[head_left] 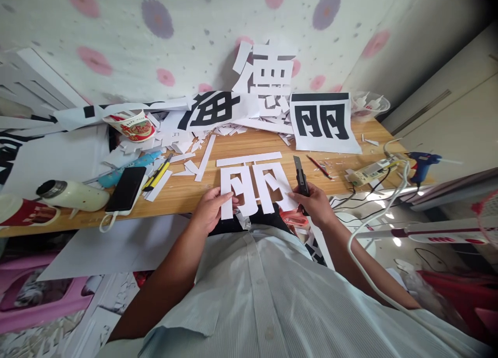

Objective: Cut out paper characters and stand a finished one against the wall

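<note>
Left hand [212, 208]: my fingers pinch cutout [264, 197]; twisting might crease it.
Right hand [314, 205]: fingers clamp knife [301, 180]; bared blade [297, 164] could nick me.

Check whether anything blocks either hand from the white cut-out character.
Nothing visible does. The left hand holds the white cut-out by its left side. The right hand grips a black cutter, but its thumb reaches past that to the cut-out's right edge.

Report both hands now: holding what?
Left hand: closed, holding the white flat cut-out character by its left edge.
Right hand: closed around a slim black utility knife, thumb at the character's right edge.
</note>
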`<state>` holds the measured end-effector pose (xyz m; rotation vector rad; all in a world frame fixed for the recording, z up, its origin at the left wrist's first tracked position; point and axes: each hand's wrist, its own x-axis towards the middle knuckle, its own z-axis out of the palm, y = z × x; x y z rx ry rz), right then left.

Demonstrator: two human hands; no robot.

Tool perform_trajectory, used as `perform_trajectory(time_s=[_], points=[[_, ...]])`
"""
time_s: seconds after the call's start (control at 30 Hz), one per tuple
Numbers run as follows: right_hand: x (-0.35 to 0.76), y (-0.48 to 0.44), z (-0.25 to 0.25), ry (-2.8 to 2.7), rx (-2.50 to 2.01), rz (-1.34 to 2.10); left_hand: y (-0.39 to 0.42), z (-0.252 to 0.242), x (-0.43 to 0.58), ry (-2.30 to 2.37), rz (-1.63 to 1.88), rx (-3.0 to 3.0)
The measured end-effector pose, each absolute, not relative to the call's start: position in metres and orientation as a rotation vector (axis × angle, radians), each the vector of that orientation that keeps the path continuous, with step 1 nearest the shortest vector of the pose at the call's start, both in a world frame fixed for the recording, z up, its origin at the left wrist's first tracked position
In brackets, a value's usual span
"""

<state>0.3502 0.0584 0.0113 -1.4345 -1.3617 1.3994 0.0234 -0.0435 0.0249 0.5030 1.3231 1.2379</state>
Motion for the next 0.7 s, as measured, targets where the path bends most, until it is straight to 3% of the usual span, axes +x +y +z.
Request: perform_trajectory(time_s=[0.4,0.7], points=[[0.361,0.052,0.008,-1.517,-1.503,1.243,-0.075,0.009,0.018,1.589,1.118,0.762],[0.374,0.044,0.01,-1.675,-1.526,1.128,-0.096,-0.01,0.037,1.592,1.311,0.729]])
